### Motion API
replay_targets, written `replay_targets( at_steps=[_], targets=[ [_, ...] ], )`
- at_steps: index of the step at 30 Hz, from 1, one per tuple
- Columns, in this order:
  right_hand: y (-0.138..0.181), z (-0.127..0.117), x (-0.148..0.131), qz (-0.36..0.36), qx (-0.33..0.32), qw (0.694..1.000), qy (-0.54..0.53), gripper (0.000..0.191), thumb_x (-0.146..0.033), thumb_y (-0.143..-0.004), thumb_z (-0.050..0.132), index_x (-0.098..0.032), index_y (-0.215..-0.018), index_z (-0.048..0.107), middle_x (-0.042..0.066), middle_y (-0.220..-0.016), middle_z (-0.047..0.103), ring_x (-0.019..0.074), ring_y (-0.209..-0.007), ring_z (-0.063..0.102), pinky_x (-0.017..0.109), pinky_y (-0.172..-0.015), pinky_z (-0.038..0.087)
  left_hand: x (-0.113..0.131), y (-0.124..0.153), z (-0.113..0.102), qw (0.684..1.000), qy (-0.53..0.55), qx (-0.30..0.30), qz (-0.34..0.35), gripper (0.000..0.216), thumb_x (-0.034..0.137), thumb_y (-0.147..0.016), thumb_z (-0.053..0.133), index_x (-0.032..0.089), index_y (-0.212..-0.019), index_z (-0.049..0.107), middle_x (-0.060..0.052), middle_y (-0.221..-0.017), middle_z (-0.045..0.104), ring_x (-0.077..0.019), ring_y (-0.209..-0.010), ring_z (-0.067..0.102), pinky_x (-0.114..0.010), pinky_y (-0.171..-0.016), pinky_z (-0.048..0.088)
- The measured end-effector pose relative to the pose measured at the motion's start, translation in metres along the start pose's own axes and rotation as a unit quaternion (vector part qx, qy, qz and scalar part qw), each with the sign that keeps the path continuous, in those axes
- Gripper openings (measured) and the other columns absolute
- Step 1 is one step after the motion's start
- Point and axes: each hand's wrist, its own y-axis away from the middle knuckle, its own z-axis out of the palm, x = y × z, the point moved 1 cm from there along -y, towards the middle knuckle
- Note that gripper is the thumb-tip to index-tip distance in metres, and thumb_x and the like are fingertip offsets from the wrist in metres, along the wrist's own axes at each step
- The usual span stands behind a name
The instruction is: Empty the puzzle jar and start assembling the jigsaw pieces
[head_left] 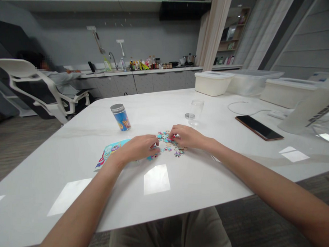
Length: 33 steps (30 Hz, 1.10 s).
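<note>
The puzzle pieces (pixel 165 137) mix light blue, red, pink and beige, their pattern too small to read surely. The picture sheet (pixel 108 152) is sky blue with red and purple figures. The canister (pixel 122 119) is blue with orange-yellow print under a silver lid (pixel 117 108). The table (pixel 158 106) is white, the phone (pixel 258 127) black, copper-edged.

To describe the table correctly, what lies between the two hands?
In the head view, a scatter of puzzle pieces lies between the left hand and right hand.

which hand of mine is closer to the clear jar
Right. The right hand, at the puzzle pieces, is just nearside of the clear jar; the left hand is farther off, leftward.
</note>
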Motion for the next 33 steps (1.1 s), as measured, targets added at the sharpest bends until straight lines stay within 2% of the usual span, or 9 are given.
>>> replay_targets(
  at_steps=[7,12,16,22,24,28,31,33],
  targets=[
    [0.003,-0.003,-0.01,-0.023,-0.038,0.999,-0.015,0.011,-0.022,-0.086,0.061,-0.019,-0.093,0.069,0.009,-0.098,0.059,0.0199,-0.088,0.056,0.032,-0.076,0.044,0.002,-0.001,0.003,0.999,0.008,-0.023,0.02,0.017,0.031,-0.091,0.047,0.02,-0.09,0.059,-0.004,-0.093,0.065,-0.0167,-0.078,0.058,-0.027,-0.068,0.041],
    [0.002,-0.001,-0.008,-0.034,-0.057,0.998,-0.024,0.013,-0.02,-0.087,0.06,-0.019,-0.095,0.07,0.008,-0.096,0.058,0.02,-0.088,0.056,0.032,-0.078,0.044,-0.001,-0.002,0.007,0.999,-0.033,0.001,0.018,0.017,0.028,-0.092,0.045,0.02,-0.091,0.06,-0.005,-0.094,0.064,-0.0175,-0.079,0.058,-0.028,-0.071,0.043],
    [0.0,0.005,-0.007,-0.059,-0.042,0.997,-0.013,0.012,-0.016,-0.087,0.06,-0.018,-0.094,0.07,0.008,-0.098,0.06,0.0185,-0.088,0.057,0.031,-0.078,0.044,-0.005,-0.004,0.008,0.996,-0.081,0.039,0.001,0.019,0.022,-0.09,0.043,0.019,-0.094,0.061,-0.005,-0.096,0.063,-0.0172,-0.08,0.06,-0.028,-0.071,0.044],
    [-0.008,0.015,-0.009,-0.101,-0.008,0.992,0.071,0.021,-0.008,-0.089,0.052,-0.016,-0.086,0.072,0.007,-0.089,0.064,0.0179,-0.086,0.056,0.029,-0.075,0.042,-0.012,-0.002,0.005,0.987,-0.136,0.084,-0.031,0.021,0.024,-0.094,0.042,0.017,-0.097,0.061,-0.009,-0.098,0.065,-0.0207,-0.087,0.062,-0.031,-0.077,0.045],
    [-0.01,0.017,-0.01,-0.097,0.001,0.992,0.083,0.02,-0.01,-0.089,0.053,-0.016,-0.086,0.072,0.007,-0.089,0.064,0.0178,-0.086,0.056,0.028,-0.074,0.043,-0.019,0.001,0.001,0.983,-0.15,0.101,-0.03,0.023,0.024,-0.095,0.041,0.016,-0.097,0.062,-0.01,-0.096,0.066,-0.0221,-0.087,0.063,-0.034,-0.078,0.045],
    [-0.009,0.019,-0.014,-0.105,0.025,0.991,0.084,0.018,-0.014,-0.09,0.054,-0.017,-0.087,0.072,0.007,-0.091,0.063,0.017,-0.086,0.056,0.027,-0.076,0.043,-0.035,0.009,-0.019,0.969,-0.186,0.14,-0.077,0.024,0.016,-0.092,0.039,0.015,-0.09,0.064,-0.012,-0.091,0.069,-0.0215,-0.086,0.063,-0.035,-0.082,0.045],
    [-0.009,0.022,-0.015,-0.097,0.032,0.991,0.084,0.014,-0.02,-0.088,0.059,-0.016,-0.088,0.072,0.008,-0.093,0.062,0.018,-0.086,0.056,0.028,-0.075,0.044,-0.031,0.017,-0.03,0.967,-0.2,0.104,-0.116,0.026,0.013,-0.089,0.04,0.015,-0.082,0.065,-0.013,-0.087,0.071,-0.022,-0.082,0.065,-0.034,-0.078,0.046],
    [-0.01,0.024,-0.014,-0.079,0.024,0.993,0.083,0.014,-0.02,-0.088,0.059,-0.015,-0.085,0.072,0.009,-0.093,0.063,0.0183,-0.087,0.056,0.029,-0.075,0.043,-0.017,0.025,-0.025,0.97,-0.18,0.066,-0.152,0.027,0.014,-0.089,0.041,0.015,-0.08,0.066,-0.013,-0.086,0.072,-0.0229,-0.08,0.067,-0.034,-0.074,0.047]
  ],
)
